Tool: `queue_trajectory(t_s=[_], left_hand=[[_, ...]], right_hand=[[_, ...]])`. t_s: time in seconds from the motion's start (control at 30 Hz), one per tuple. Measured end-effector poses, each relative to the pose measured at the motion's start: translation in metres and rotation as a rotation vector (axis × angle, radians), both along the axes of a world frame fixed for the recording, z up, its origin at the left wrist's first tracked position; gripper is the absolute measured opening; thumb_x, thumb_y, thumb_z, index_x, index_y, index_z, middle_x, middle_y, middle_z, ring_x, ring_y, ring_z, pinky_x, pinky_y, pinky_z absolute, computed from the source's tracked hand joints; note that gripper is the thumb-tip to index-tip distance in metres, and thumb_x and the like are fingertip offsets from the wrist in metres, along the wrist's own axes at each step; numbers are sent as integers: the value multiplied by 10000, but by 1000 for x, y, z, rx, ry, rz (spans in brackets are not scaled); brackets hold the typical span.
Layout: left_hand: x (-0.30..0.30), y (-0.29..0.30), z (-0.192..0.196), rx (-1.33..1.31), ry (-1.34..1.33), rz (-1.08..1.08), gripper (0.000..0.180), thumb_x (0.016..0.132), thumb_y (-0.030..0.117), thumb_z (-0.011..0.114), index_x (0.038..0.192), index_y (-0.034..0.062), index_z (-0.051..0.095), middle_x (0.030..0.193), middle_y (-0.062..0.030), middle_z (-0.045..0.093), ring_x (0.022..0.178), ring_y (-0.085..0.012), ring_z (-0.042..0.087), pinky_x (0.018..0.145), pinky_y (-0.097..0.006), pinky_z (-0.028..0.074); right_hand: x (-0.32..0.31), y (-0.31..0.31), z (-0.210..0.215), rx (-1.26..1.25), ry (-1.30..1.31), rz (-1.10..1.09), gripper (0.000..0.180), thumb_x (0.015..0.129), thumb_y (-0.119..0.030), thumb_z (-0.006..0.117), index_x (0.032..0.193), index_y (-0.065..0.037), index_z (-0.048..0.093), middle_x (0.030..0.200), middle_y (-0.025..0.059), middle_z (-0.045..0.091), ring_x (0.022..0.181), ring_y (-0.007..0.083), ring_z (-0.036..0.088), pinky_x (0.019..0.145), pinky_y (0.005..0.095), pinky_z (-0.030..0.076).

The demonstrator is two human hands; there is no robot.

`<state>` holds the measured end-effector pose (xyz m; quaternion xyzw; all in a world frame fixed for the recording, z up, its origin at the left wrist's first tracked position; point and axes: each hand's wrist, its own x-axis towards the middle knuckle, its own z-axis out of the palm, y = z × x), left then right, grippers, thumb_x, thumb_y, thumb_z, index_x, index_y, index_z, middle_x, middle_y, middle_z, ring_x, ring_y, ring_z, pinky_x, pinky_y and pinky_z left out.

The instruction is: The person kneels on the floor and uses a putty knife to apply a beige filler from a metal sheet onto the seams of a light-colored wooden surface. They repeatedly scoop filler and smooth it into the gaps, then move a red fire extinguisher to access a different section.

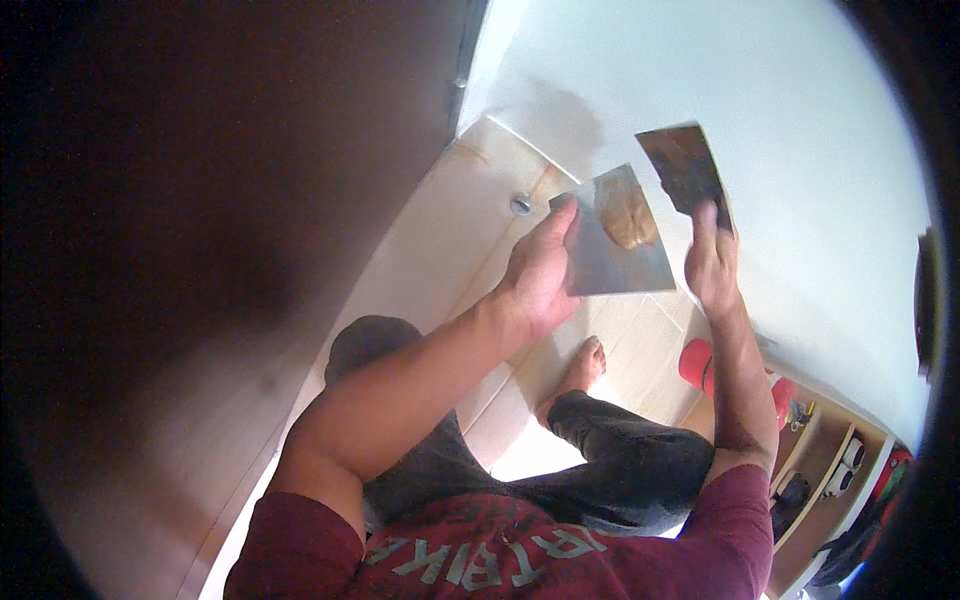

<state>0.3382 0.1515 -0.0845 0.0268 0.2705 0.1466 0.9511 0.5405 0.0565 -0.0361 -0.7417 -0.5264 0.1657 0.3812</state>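
Observation:
My left hand (540, 275) grips one edge of a flat metal scraper blade (610, 270), thumb on top. A lump of tan-brown putty (628, 218) lies on the face of this blade. To its right, my right hand (712, 265) is closed around a second scraper (685, 160), with a finger stretched along its blade. Dark brown smears cover part of that blade, and its handle is hidden in the hand. The two blades are apart, both held up in front of the white wall (800, 170).
A large dark brown door (250, 150) fills the left side. On the tiled floor (470, 240), a small round metal fitting (520, 204) sits near the wall. At lower right are a red cylindrical thing (695, 365) and a wooden shelf (820, 440) holding shoes. My bare foot (585, 372) rests on the tiles.

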Motion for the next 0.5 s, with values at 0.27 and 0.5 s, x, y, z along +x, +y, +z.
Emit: queue_trajectory(t_s=[0.27, 0.5], left_hand=[[1, 11, -9, 165, -179, 78, 485, 1110, 450, 451, 1438, 103, 538, 1365, -58, 633, 1267, -235, 591, 1140, -439, 423], [-18, 37, -12, 526, -7, 141, 496, 1095, 442, 513, 1396, 53, 567, 1326, -87, 647, 1201, -222, 632, 1045, -421, 515]], right_hand=[[-30, -35, 4, -85, -272, 317, 730, 836, 57, 594, 1510, -220, 534, 1592, 185, 463, 1424, 487, 467, 1192, 539, 415], [-20, -48, -1, -404, -404, 198, 692, 849, 45, 585, 1483, -230, 581, 1542, 175, 527, 1375, 486, 501, 1169, 531, 437]])
